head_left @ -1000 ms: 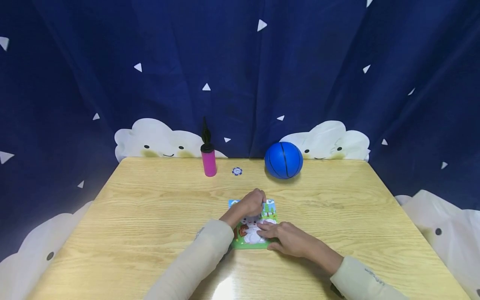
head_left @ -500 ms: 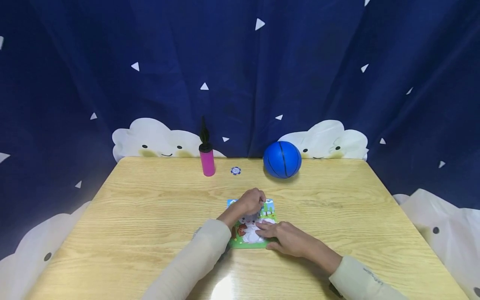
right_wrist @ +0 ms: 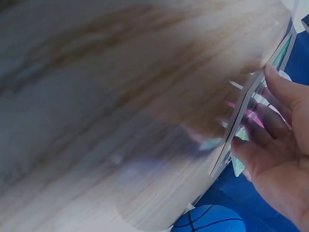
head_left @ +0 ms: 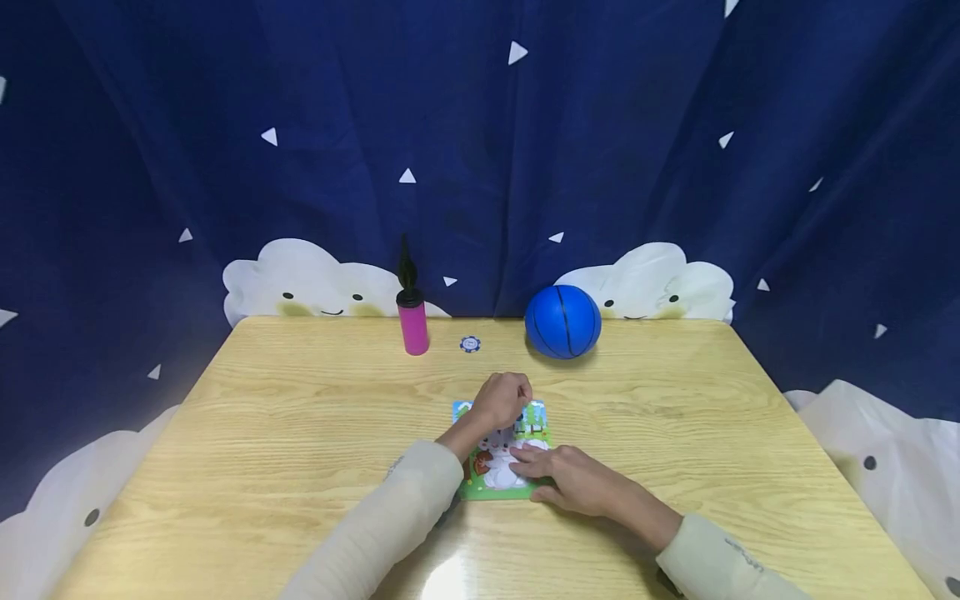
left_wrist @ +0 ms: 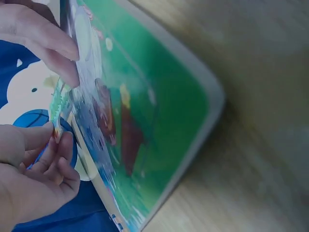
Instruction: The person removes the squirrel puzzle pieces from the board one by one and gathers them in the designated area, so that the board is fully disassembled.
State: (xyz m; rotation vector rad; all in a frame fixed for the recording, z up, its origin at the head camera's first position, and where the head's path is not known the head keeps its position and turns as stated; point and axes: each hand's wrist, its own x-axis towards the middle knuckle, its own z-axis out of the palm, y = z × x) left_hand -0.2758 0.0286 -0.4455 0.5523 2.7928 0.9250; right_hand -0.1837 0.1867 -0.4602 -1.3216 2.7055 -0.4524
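Note:
A flat square picture puzzle [head_left: 498, 492] with a white cartoon animal and a green border lies on the table in front of me. My left hand [head_left: 502, 402] is over its far edge. In the left wrist view its thumb and fingers pinch a thin puzzle piece [left_wrist: 58, 104] with green trees, tilted up from the board. The right wrist view shows a corner of this puzzle piece [right_wrist: 238, 166] beyond the board. My right hand [head_left: 572, 477] rests on the puzzle's right side, fingers spread over the picture and thumb at the near right edge.
Along the back of the wooden table [head_left: 315, 417] stand a pink hand pump [head_left: 414, 327] with a black nozzle and a blue ball [head_left: 563, 322]. A blue-and-white poker chip [head_left: 470, 343] lies between them. A dark blue curtain [head_left: 465, 125] hangs behind.
My left hand has risen slightly at the far edge, and the pinched puzzle piece tilts up more. The right hand stays in place on the puzzle.

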